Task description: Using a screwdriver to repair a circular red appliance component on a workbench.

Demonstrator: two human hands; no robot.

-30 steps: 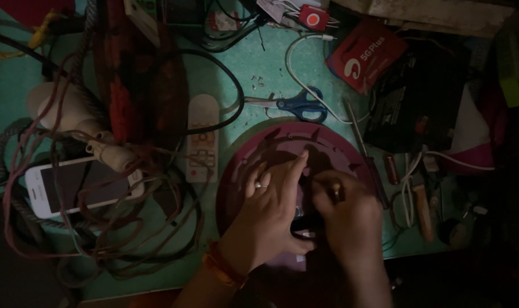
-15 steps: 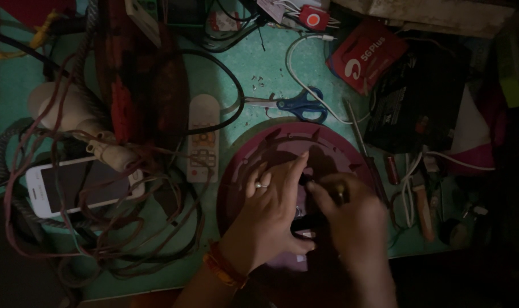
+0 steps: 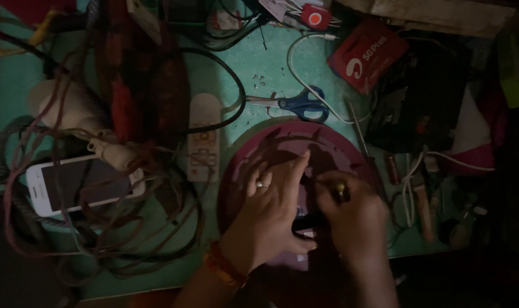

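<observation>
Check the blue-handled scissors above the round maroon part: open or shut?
Shut. The scissors lie flat on the green table, blades together in a single line pointing left, handle loops side by side. Neither hand touches them.

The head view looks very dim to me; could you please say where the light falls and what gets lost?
Head view: dim throughout; the green table top centre is brightest, the edges go black, and the left hand and right hand shade the maroon round tray, hiding the small part between them.

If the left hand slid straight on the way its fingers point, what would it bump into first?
Likely the far rim of the round maroon tray beneath the left hand; beyond it, probably the blue-handled scissors.
</observation>
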